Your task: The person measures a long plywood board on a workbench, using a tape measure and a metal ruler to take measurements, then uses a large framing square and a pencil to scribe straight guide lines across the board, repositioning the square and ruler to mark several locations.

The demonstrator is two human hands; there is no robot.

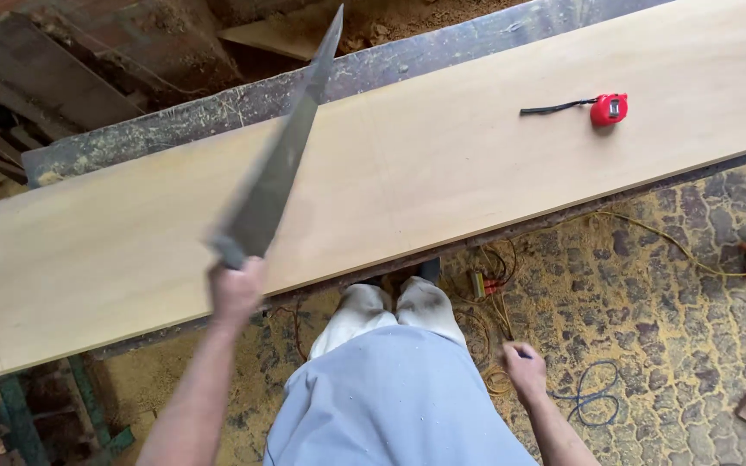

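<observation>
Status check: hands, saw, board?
Left hand gripping handsaw, blade raised over the plywood board. Right hand low by the floor cords, contents unclear. Red tape measure lying on the board.

Pale yellow-tan board (442,164) lay on a dark grey, sawdust-speckled worktop (174,125), the saw blade (274,168) was dull grey, the tape measure (608,109) red with a black strap, the floor (649,293) cracked-patterned brown under yellow sawdust.

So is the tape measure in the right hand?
No, the tape measure lies on the board, far from the right hand.
</observation>
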